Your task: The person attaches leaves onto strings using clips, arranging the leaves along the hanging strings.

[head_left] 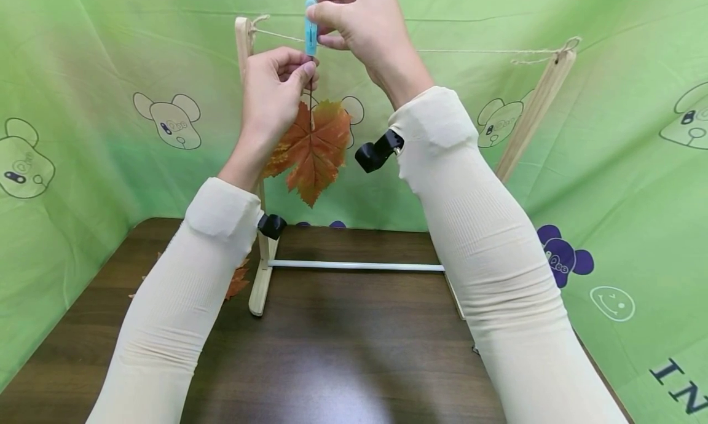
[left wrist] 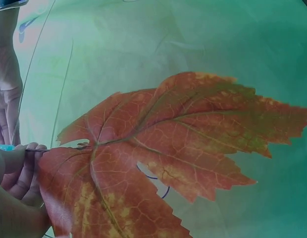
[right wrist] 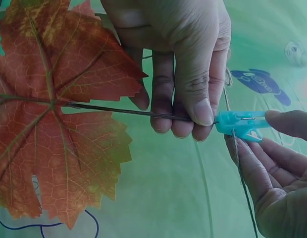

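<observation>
My cream sleeves [head_left: 492, 258] come closest to the head camera, leading up to my fingers. My left hand [head_left: 275, 85] pinches the dark stem [head_left: 311, 107] of a red-orange lobed leaf [head_left: 318, 147], which hangs just below those fingertips. Right above them, my right hand [head_left: 369, 29] holds a light-blue clothespin [head_left: 311, 31] between thumb and fingers, upright at the twine [head_left: 470, 51]. Wooden posts [head_left: 534, 113] stand at either side of my fingers. Well below are the dark wood-grain table [head_left: 332, 350], a white rod [head_left: 354, 265] between the posts' feet, and a second leaf [head_left: 238, 282] partly behind my left sleeve. Beyond hangs a green curtain [head_left: 619, 153] with cartoon bear heads [head_left: 178, 126].

In the left wrist view, the leaf spreads out from my left thumb and fingers, closed narrow on its stem; a sliver of clothespin shows beside the thumb. My right hand is cut off at the edge.

In the right wrist view, my left thumb presses the stem against my fingers, just beside the clothespin's tip, and the twine crosses the clothespin. My right thumb touches its handle end, fingers beneath; whether it is clamped on the stem I cannot tell.
</observation>
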